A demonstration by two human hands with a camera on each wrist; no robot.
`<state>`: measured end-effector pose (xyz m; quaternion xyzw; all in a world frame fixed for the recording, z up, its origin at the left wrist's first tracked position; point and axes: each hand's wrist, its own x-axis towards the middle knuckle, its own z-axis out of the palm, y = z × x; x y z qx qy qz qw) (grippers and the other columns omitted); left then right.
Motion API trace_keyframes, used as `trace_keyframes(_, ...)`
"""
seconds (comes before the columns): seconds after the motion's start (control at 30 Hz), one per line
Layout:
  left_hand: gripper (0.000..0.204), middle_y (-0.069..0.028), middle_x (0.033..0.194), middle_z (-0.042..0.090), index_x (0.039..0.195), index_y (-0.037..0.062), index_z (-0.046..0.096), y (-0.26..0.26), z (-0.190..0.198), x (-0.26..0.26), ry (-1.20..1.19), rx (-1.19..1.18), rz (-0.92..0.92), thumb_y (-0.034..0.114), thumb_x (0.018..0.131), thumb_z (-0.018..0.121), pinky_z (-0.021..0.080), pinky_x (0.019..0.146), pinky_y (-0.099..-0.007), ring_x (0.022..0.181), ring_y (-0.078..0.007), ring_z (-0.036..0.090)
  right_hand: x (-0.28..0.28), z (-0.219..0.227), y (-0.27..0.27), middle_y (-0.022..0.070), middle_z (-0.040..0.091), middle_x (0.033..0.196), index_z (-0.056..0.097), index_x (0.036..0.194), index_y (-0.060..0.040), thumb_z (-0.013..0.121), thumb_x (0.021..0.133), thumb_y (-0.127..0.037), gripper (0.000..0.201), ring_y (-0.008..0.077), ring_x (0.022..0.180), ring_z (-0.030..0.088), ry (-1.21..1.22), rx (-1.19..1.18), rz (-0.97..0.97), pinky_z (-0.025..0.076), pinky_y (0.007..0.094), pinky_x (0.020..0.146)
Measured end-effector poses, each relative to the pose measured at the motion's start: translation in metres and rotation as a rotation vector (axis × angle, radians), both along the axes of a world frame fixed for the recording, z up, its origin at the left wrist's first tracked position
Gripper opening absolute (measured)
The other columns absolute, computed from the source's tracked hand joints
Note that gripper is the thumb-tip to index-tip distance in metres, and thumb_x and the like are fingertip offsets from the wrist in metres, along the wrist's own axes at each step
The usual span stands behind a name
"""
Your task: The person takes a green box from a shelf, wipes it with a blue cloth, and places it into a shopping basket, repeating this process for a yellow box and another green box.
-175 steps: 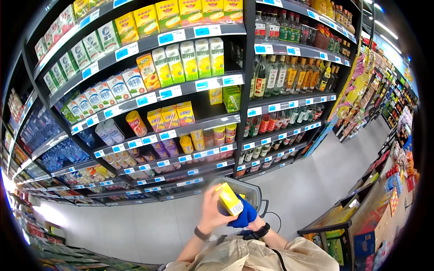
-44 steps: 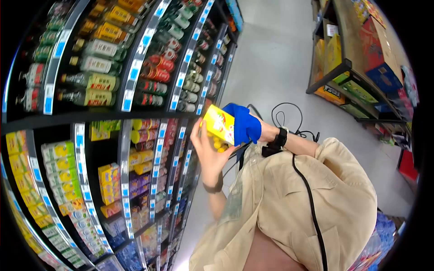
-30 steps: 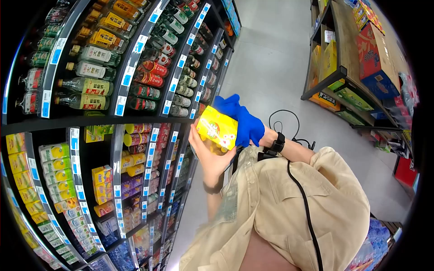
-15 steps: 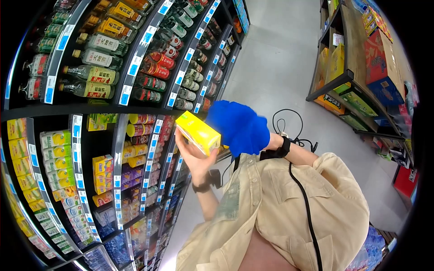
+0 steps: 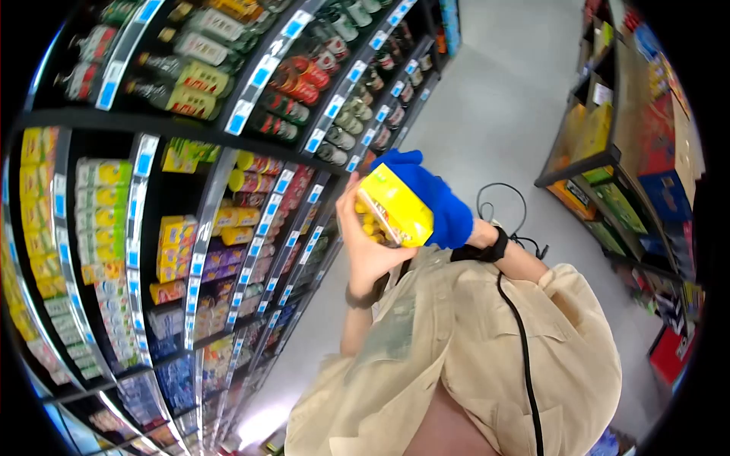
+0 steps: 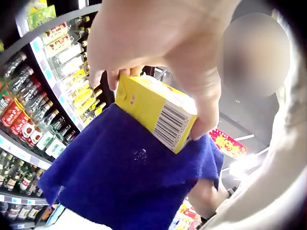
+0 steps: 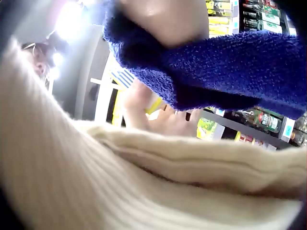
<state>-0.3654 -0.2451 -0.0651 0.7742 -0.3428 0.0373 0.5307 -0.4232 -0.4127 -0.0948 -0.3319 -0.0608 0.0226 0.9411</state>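
Note:
A yellow carton (image 5: pixel 397 205) with a barcode on one end is gripped by my left hand (image 5: pixel 365 247), thumb at one end and fingers at the other. Against its far side lies a blue cloth (image 5: pixel 437 199), draped over my right hand, whose fingers it hides. Only the wrist and part of the back of that hand (image 5: pixel 482 234) show. In the left wrist view the blue cloth (image 6: pixel 129 167) spreads below the carton (image 6: pixel 156 112) and touches it. The right wrist view shows the cloth (image 7: pixel 216 72) bunched around my right hand (image 7: pixel 165 19).
Shelves (image 5: pixel 91 129) with bottles and cartons run along the left. A shelf unit (image 5: pixel 585 167) with boxes stands at the right. A black cable (image 5: pixel 525 209) loops beyond my right wrist. Small yellow items (image 5: pixel 372 226) show below the carton, partly hidden by my left hand.
The carton, held away from the cloth half a second ago, is back against it and turned, still in my left hand. The camera view has shifted, and the shelves sit higher in the picture.

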Motion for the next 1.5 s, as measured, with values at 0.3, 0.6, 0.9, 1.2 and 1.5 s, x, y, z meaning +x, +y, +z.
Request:
trace_keyframes(0.3, 0.117, -0.0173, 0.137, 0.044, 0.145, 0.0006, 0.034, -0.013, -0.010, 0.001, 0.150, -0.182, 0.078, 0.023, 0.049, 0.096, 0.038, 0.109, -0.0418, 0.127, -0.0297, 0.048, -0.018, 0.029, -0.020, 0.0132, 0.050, 0.150, 0.041, 0.150, 0.0024, 0.072, 0.093, -0.019, 0.069, 0.0215, 0.134, 0.051, -0.128, -0.240, -0.094, 0.039, 0.0363, 0.112)
trace_keyframes(0.6, 0.123, -0.0196, 0.147, 0.046, 0.147, 0.0059, 0.036, -0.022, -0.009, -0.011, -0.160, -0.092, -0.095, 0.027, 0.042, 0.096, 0.012, 0.122, -0.0622, 0.147, -0.0416, 0.032, -0.024, -0.011, -0.023, 0.0125, 0.042, 0.157, 0.032, 0.155, -0.0028, 0.051, 0.106, -0.032, 0.060, 0.0232, 0.143, 0.043, 0.015, 0.166, -0.098, 0.035, 0.0393, 0.118)
trace_keyframes(0.9, 0.112, -0.0110, 0.132, 0.051, 0.148, 0.0065, 0.027, 0.026, -0.106, 0.009, 0.676, -0.337, -0.135, 0.024, 0.061, 0.094, 0.049, 0.098, -0.0383, 0.116, -0.0248, 0.058, -0.027, -0.019, -0.004, 0.0104, 0.044, 0.154, 0.028, 0.157, -0.0022, 0.058, 0.103, -0.019, 0.064, 0.0165, 0.134, 0.047, -0.217, -0.433, -0.132, 0.039, 0.0324, 0.112)
trace_keyframes(1.2, 0.121, -0.0165, 0.148, 0.042, 0.156, 0.0065, 0.017, -0.020, -0.049, -0.016, 0.263, -0.155, -0.204, 0.015, 0.062, 0.094, 0.041, 0.110, -0.0436, 0.134, -0.0260, 0.046, -0.020, -0.011, -0.004, 0.0083, 0.042, 0.156, 0.031, 0.157, -0.0053, 0.044, 0.109, -0.035, 0.058, 0.0189, 0.140, 0.046, 0.068, 0.161, 0.032, 0.039, 0.0323, 0.114)
trace_keyframes(1.5, 0.134, -0.0189, 0.164, 0.019, 0.157, 0.0047, 0.008, -0.018, -0.036, 0.015, 0.130, -0.065, -0.157, 0.017, 0.056, 0.097, 0.032, 0.118, -0.0438, 0.148, -0.0317, 0.030, -0.013, -0.017, -0.007, 0.0023, 0.063, 0.127, 0.053, 0.137, -0.0062, 0.054, 0.105, -0.023, 0.036, 0.0103, 0.110, 0.064, 0.427, 0.182, 0.070, 0.056, 0.0270, 0.091)
